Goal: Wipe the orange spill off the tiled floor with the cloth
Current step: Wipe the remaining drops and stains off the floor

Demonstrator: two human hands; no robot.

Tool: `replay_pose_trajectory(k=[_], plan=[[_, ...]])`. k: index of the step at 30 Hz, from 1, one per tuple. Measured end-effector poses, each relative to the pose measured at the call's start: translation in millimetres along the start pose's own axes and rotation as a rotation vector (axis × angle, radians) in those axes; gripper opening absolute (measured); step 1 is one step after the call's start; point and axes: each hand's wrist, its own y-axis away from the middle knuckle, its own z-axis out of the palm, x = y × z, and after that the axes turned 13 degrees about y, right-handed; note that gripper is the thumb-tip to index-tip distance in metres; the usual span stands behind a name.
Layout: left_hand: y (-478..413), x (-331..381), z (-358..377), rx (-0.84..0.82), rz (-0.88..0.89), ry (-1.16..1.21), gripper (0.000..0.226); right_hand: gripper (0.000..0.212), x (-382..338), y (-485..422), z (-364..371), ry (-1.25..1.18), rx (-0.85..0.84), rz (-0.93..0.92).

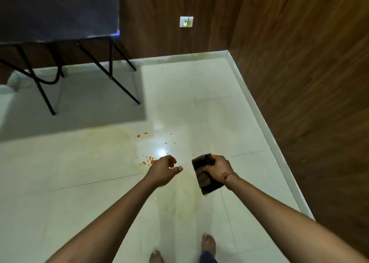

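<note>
Two bare feet (208, 244), right hand (218, 169) grip clenching one cloth (200, 164), left hand (162, 169) loose, empty, orange spill (148, 161)

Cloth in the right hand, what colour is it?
The cloth is dark brown, nearly black; the head view shows it.

Dark folded cloth (205, 174) held above white tiled floor (209, 103); orange spill (148, 162) scattered.
</note>
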Motion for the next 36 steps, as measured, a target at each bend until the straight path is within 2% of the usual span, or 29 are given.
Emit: replay_pose_trajectory(k=[4,6,9,12,15,17,18,23,28,32,36], plan=[[-107,-84,80,-0.159,0.024,-0.204,0.043,0.035,88,-128,54,0.245,0.018,0.023],[-160,-135,122,-0.234,0.032,-0.32,0.047,0.034,130,-187,79,0.29,0.036,0.034],[-262,-235,206,-0.318,0.088,-0.445,0.053,0.026,215,-305,146,0.277,0.185,-0.001],[-340,-303,267,-0.339,0.218,-0.555,0.057,0.042,280,-386,196,0.264,0.32,-0.037],[-407,-353,313,-0.344,0.347,-0.692,0.062,0.045,332,-444,244,0.378,0.24,-0.172],[-444,-374,334,-0.348,0.43,-0.758,0.069,0.044,362,-459,276,0.647,0.078,-0.244],[-458,-381,341,-0.349,0.466,-0.79,0.072,0.048,377,-462,287,0.767,0.071,-0.294],[-521,-400,352,-0.368,0.587,-0.879,0.089,0.046,395,-503,293,0.938,0.373,-0.541],[-538,-413,353,-0.385,0.618,-0.91,0.107,0.062,411,-533,284,1.22,0.197,-0.684],[-537,-409,355,-0.369,0.608,-0.903,0.109,0.069,421,-543,282,1.172,0.154,-0.67],[-530,-399,359,-0.381,0.532,-0.921,0.107,0.067,431,-513,320,0.912,0.286,-0.49]])
